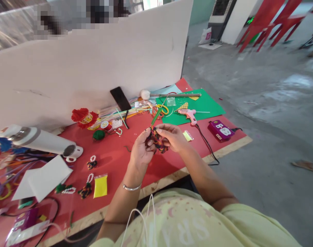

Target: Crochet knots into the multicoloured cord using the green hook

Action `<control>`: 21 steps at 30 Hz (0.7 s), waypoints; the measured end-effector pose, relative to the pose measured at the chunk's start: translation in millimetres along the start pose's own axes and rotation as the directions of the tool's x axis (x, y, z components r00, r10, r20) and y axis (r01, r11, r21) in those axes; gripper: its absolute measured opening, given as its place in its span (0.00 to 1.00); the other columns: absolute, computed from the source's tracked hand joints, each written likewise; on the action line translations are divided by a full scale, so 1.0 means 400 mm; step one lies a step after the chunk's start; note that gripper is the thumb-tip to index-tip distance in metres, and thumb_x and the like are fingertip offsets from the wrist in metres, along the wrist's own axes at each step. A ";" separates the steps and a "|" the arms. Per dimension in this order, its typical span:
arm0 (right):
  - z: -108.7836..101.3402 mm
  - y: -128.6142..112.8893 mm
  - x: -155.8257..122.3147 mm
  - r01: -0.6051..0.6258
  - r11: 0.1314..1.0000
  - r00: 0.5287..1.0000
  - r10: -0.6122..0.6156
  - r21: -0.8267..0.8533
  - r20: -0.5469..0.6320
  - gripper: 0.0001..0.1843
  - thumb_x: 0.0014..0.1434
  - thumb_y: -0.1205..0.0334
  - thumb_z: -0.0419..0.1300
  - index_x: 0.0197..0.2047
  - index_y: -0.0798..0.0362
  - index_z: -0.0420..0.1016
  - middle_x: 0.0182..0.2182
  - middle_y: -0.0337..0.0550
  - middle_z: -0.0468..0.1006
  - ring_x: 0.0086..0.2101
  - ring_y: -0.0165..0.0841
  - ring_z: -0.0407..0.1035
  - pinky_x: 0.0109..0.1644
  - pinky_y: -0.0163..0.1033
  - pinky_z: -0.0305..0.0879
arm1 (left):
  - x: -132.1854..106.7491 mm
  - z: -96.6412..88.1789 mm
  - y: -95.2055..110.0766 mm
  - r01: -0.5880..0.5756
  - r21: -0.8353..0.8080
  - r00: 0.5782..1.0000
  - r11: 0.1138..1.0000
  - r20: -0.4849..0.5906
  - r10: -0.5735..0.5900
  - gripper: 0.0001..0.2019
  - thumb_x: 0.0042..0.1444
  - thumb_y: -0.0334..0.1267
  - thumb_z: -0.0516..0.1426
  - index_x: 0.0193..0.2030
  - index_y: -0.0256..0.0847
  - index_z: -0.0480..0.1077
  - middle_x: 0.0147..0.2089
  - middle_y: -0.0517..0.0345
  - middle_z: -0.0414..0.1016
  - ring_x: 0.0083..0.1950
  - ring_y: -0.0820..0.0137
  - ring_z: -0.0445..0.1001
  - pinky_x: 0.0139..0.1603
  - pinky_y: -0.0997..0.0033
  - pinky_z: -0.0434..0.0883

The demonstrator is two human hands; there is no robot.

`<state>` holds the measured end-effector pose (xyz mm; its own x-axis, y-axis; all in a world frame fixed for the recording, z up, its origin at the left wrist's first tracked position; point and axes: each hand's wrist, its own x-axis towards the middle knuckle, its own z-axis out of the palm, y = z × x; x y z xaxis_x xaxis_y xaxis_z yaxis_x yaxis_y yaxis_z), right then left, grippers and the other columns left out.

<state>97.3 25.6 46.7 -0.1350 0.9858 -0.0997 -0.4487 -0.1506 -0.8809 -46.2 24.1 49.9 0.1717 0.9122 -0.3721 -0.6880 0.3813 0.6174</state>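
Observation:
My left hand (141,148) and my right hand (174,138) meet over the near part of the red-covered table. Between their pinched fingers is a small multicoloured knitted-looking piece (160,143), dark with orange and red flecks. Fingers cover part of it. A slim green-handled tool (156,116) points up and away from the fingertips; whether it touches the piece I cannot tell. Just beyond lie scissors with yellow handles (164,109). Left of my hands are small dark multicoloured pieces with white bead loops, one (92,164) farther back and another (85,190) nearer.
A pink glue gun (189,115) lies on green sheet (213,104), its cord running to the front edge. A purple power socket (219,131) sits at right. Leftward are a white bottle (45,139), white cards (49,175) and a yellow packet (100,186). A white board (94,58) stands behind.

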 end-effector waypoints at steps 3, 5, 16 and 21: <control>0.000 0.000 0.001 -0.006 1.000 1.000 0.006 0.008 0.002 0.21 0.45 0.49 0.78 0.37 0.52 0.82 0.22 0.32 0.75 0.20 0.22 0.63 0.16 0.28 0.49 | 0.000 -0.001 0.000 0.000 0.010 1.000 1.000 0.000 0.000 0.11 0.54 0.35 0.70 0.33 0.36 0.72 0.25 0.65 0.68 0.19 0.85 0.55 0.15 0.85 0.47; -0.004 0.003 0.004 -0.016 1.000 1.000 0.016 0.011 0.009 0.20 0.45 0.49 0.78 0.38 0.52 0.82 0.22 0.33 0.76 0.20 0.23 0.65 0.17 0.28 0.50 | 0.000 -0.001 -0.001 0.001 0.016 1.000 1.000 -0.002 -0.001 0.10 0.55 0.35 0.70 0.33 0.36 0.72 0.25 0.65 0.69 0.19 0.85 0.55 0.15 0.86 0.48; -0.011 0.009 0.004 -0.031 1.000 0.999 0.031 0.001 -0.032 0.19 0.45 0.50 0.78 0.35 0.52 0.81 0.23 0.32 0.76 0.17 0.21 0.61 0.15 0.28 0.50 | 0.001 -0.006 -0.014 -0.030 0.026 1.000 0.999 0.006 0.030 0.11 0.51 0.35 0.71 0.35 0.36 0.74 0.26 0.64 0.71 0.19 0.85 0.56 0.16 0.87 0.48; -0.008 0.006 0.000 -0.026 1.000 0.998 0.026 0.009 -0.052 0.18 0.44 0.51 0.78 0.34 0.51 0.81 0.21 0.30 0.75 0.16 0.21 0.60 0.15 0.29 0.50 | -0.001 -0.008 -0.018 -0.036 0.046 0.999 0.998 0.020 0.035 0.12 0.51 0.37 0.72 0.35 0.37 0.74 0.27 0.63 0.72 0.20 0.85 0.55 0.16 0.86 0.48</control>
<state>98.9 25.4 43.2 -0.1009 0.9841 -0.1463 -0.4532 -0.1763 -0.8738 -43.5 20.6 43.5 0.1614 0.9280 -0.3358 -0.6606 0.3544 0.6618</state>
